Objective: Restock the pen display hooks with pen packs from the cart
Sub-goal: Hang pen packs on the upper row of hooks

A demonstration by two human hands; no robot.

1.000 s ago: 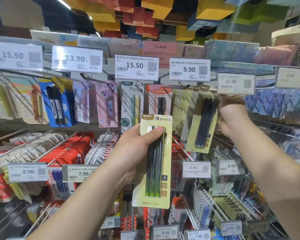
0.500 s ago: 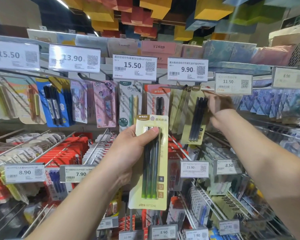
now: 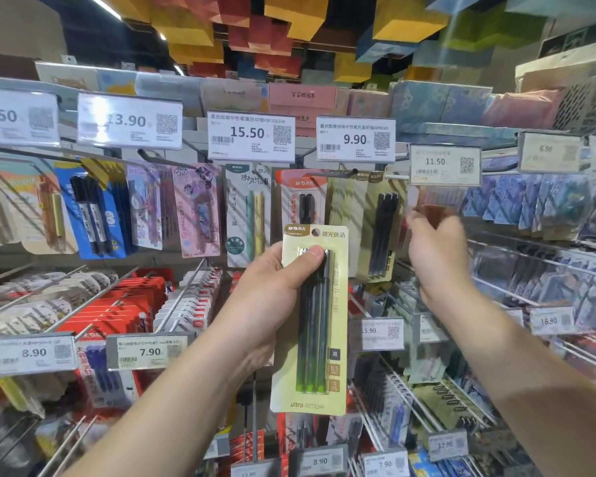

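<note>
Now right hand (image 3: pixel 436 256) is off the hung pack (image 3: pixel 381 232) under the 9.90 tag (image 3: pixel 355 139), fingers blurred, grip unclear. Left hand (image 3: pixel 272 294) grips next yellow pen pack (image 3: pixel 312 318), ready to hang.

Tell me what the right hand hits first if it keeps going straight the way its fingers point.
The right hand points up and forward at the display. First in line looks to be the blurred clear-fronted pack hanging just under the 11.50 price tag; its fingertips seem nearly on it, though depth is unclear.
</note>
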